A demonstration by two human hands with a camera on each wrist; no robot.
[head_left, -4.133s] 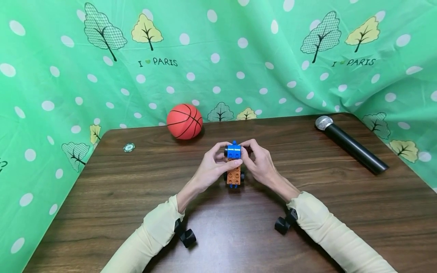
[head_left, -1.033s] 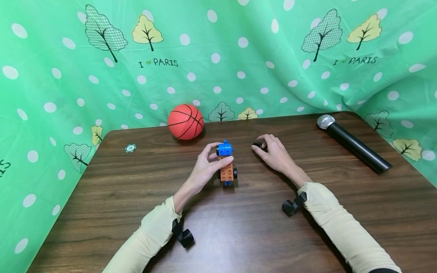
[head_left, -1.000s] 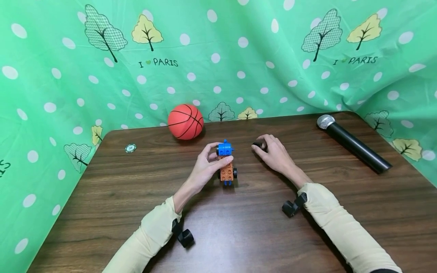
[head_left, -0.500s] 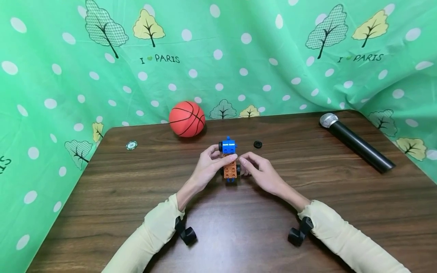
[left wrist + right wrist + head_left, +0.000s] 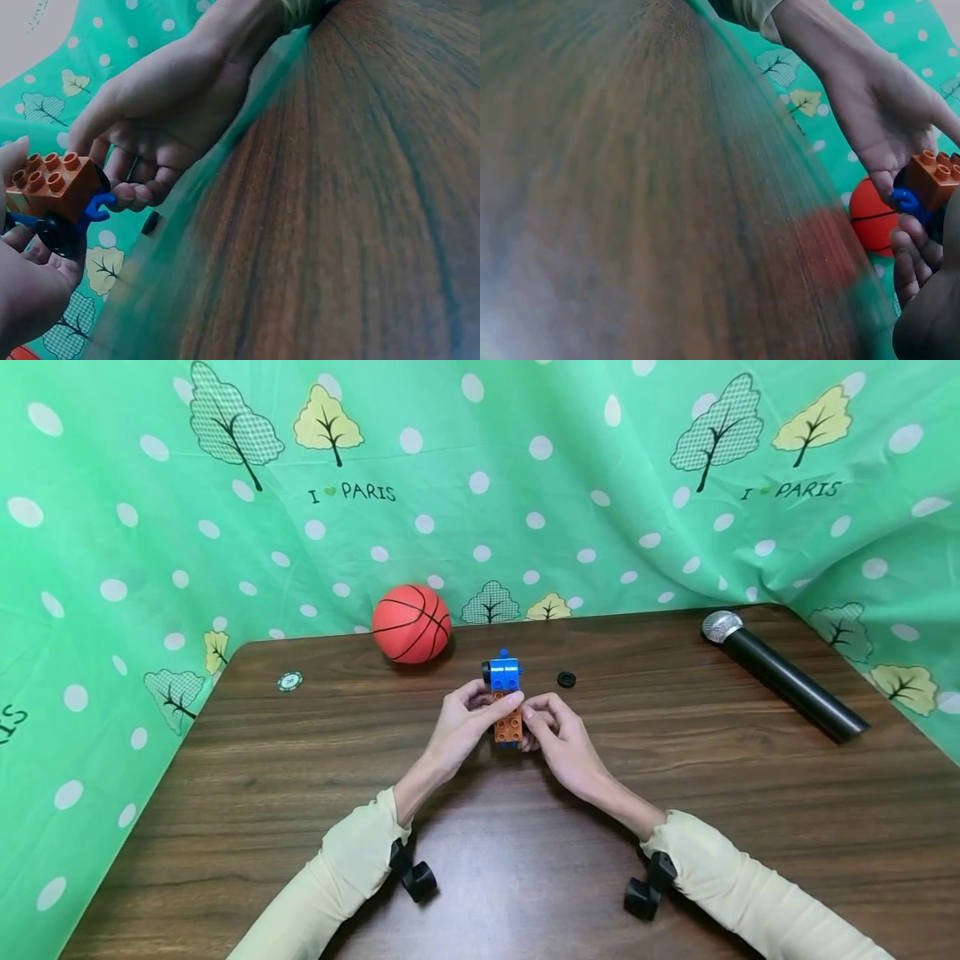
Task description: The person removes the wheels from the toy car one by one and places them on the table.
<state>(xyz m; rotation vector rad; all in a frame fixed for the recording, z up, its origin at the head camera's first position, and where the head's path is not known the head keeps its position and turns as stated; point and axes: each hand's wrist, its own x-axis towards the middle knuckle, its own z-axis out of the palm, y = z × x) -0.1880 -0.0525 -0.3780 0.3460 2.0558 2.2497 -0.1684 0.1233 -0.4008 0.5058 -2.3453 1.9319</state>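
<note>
Right hand (image 5: 564, 745) is off the loose wheel (image 5: 566, 679) and over at the toy car (image 5: 507, 732), fingers curled, pinching its near right wheel (image 5: 101, 178). My left hand (image 5: 459, 731) grips the car mid-desk (image 5: 300, 810), so work's now on that wheel, I'd say.

From my end, the toy (image 5: 507, 727) at mid-frame looks like smooth plastic, its blue top (image 5: 505, 673) glossy. I see wood grain with a soft sheen on the table (image 5: 517, 877), creased cloth in the curtain (image 5: 480, 510) across the top, a matt ball (image 5: 412, 623) at upper centre, and a microphone (image 5: 787, 677) at right: rough metallic-looking mesh (image 5: 722, 627), smooth barrel (image 5: 806, 691).
</note>
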